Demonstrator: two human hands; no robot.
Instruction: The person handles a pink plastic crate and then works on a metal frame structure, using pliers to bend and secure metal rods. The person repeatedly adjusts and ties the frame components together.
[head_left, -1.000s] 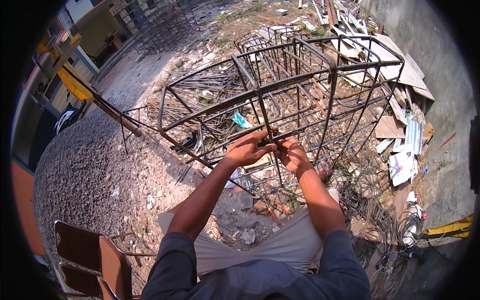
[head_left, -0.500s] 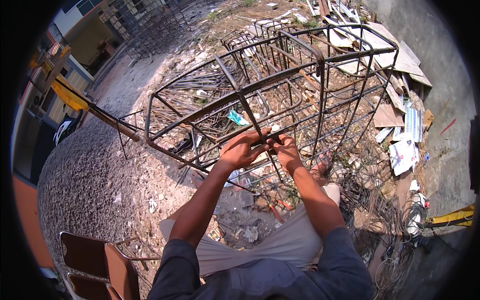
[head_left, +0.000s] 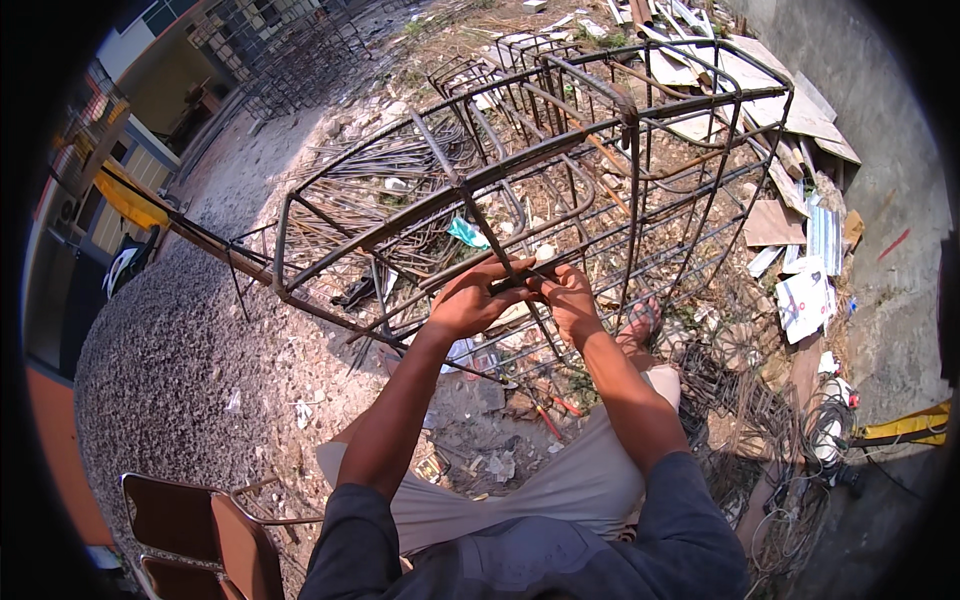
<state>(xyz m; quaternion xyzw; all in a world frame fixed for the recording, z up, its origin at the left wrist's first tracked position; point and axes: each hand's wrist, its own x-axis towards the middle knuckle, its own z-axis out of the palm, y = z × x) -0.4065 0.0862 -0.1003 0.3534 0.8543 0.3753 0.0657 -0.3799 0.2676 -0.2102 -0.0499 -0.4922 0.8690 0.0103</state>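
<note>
Both hands (head_left: 520, 298) pinched tight on rebar cage (head_left: 400, 225) crossing, nothing inside.

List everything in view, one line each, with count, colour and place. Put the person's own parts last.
rebar cage: one, rusty brown, centre, lying on the ground in front of the person.
loose rebar pile: one heap, rusty, behind the cage's left end.
wire coils: a tangle, dark, on the ground at right.
boards and sheets: several, pale and brown, upper right.
chair: one, brown with a metal frame, lower left.
gravel ground: grey, left.
sandalled foot: one, under the cage.
left hand: on a cage bar at centre.
right hand: beside it, at the same joint.
</note>
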